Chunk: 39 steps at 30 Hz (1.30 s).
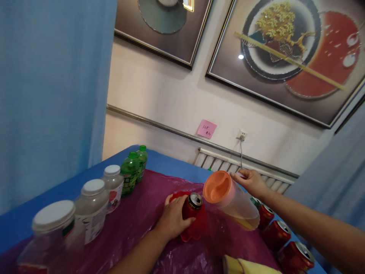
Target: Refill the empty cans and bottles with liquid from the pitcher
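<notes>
My left hand [173, 220] is wrapped round a red drink can [191, 207] with an opened top, standing upright on a red scalloped dish [196, 230]. My right hand [251, 182] grips the handle of a clear plastic pitcher [236, 205] with an orange lid [217, 187]. The pitcher is tipped far over towards the can, lid end close to the can's top, with a little yellow liquid pooled in its lower side.
A purple plastic sheet [137, 224] covers the blue table [168, 163]. White-capped jars [91, 213] and green bottles [130, 177] line the left side. More red cans [278, 234] stand at the right. A yellow cloth [248, 266] lies at the front edge. A radiator [225, 163] runs along the wall.
</notes>
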Motion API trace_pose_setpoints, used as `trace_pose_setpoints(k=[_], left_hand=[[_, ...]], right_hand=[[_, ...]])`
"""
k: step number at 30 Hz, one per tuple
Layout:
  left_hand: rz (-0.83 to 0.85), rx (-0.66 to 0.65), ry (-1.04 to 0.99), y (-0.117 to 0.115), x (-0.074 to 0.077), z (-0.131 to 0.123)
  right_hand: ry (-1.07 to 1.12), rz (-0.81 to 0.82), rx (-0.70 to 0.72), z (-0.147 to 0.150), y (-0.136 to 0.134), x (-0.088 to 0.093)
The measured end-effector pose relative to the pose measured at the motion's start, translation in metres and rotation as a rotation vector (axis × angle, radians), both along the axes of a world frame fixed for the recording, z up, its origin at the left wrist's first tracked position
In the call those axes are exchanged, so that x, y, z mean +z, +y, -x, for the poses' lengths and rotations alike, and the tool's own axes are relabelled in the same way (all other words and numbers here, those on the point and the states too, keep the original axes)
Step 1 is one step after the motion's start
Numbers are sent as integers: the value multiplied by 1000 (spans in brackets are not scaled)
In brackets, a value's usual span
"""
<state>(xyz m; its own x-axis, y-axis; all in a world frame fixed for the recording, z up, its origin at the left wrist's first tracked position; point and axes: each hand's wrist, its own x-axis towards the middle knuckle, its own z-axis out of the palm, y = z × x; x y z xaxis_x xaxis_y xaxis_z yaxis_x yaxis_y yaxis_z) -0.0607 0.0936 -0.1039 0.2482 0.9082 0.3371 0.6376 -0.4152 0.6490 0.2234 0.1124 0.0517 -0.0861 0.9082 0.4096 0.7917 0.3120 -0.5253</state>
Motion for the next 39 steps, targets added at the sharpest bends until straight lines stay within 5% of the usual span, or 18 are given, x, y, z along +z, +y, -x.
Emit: trace_pose_setpoints(k=[39], left_hand=[[-17,-2,-16,0,-2,-1]], right_hand=[[-35,41,9,-3,-1,-1]])
